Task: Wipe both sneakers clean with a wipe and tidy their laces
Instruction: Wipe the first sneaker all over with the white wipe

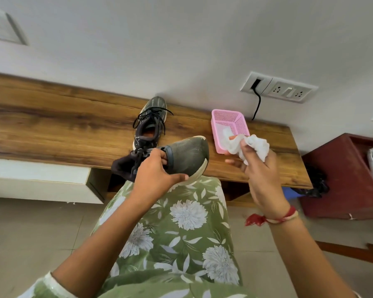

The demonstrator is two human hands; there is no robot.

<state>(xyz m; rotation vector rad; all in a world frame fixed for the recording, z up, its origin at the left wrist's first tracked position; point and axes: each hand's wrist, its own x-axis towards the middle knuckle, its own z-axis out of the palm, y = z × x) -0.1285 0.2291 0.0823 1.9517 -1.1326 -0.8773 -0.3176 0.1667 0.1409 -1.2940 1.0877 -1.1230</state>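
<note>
The left hand (157,171) grips one sneaker (187,155) at its opening, over the near edge of the shelf (52,125). Its long axis runs left to right, with the toe toward the right hand (258,175). That hand holds a crumpled wipe (254,147) near the toe, so it is the nearer one. The second sneaker (149,123) lies farther back.

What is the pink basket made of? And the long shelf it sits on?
Pink basket: looks like plastic, matte, with tiny moulded mesh holes. Shelf: wood or wood-look laminate, smooth, with brown grain streaks; I cannot tell which.
</note>
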